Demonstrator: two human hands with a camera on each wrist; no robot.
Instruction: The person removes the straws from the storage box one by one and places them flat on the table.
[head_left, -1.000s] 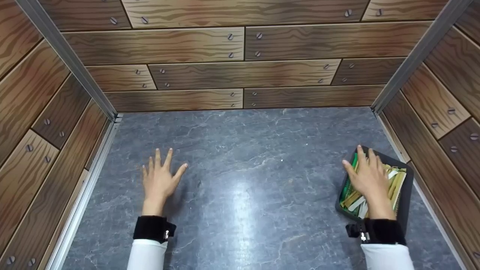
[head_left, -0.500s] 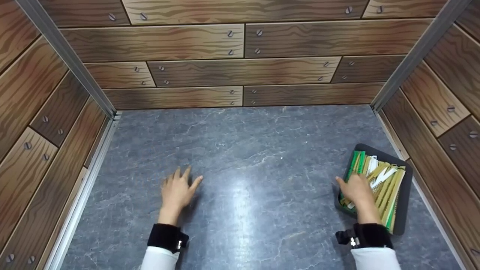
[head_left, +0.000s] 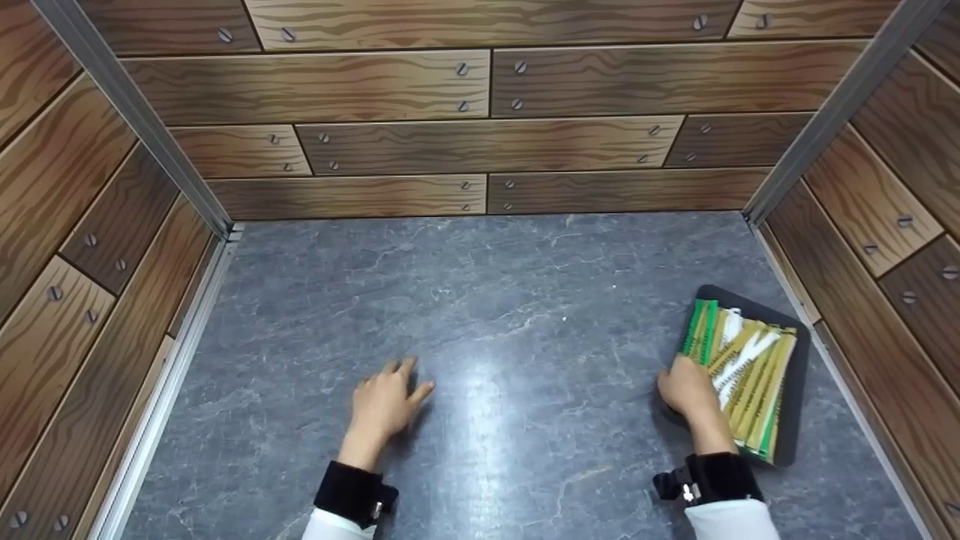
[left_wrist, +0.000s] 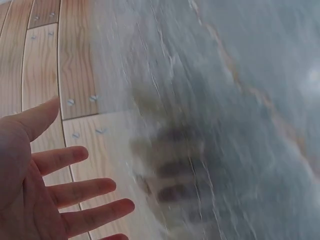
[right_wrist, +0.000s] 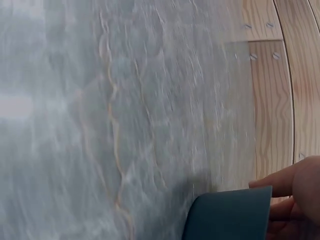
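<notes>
A dark rectangular tray (head_left: 799, 367) lies at the right of the grey marbled tabletop, slightly turned. Long narrow stick packets (head_left: 759, 390) in gold, green and white fill it. My right hand (head_left: 687, 388) grips the tray's left side near its front corner. In the right wrist view, that hand (right_wrist: 302, 192) pinches the rim of the dark tray wall (right_wrist: 230, 215), its fingers partly hidden behind. My left hand (head_left: 382, 405) hovers low over the tabletop left of centre, holding nothing. The left wrist view shows its fingers (left_wrist: 85, 192) spread and nearly straight.
The grey tabletop (head_left: 480, 300) has a bright light reflection at its front middle. Wood-patterned walls (head_left: 487, 150) close in the back and both sides, with metal profiles (head_left: 169, 165) at the corners. The right wall stands close beside the tray.
My right hand has come down from above the tray to its left side and taken hold. The tray has shifted slightly left. My left hand has moved right and toward me.
</notes>
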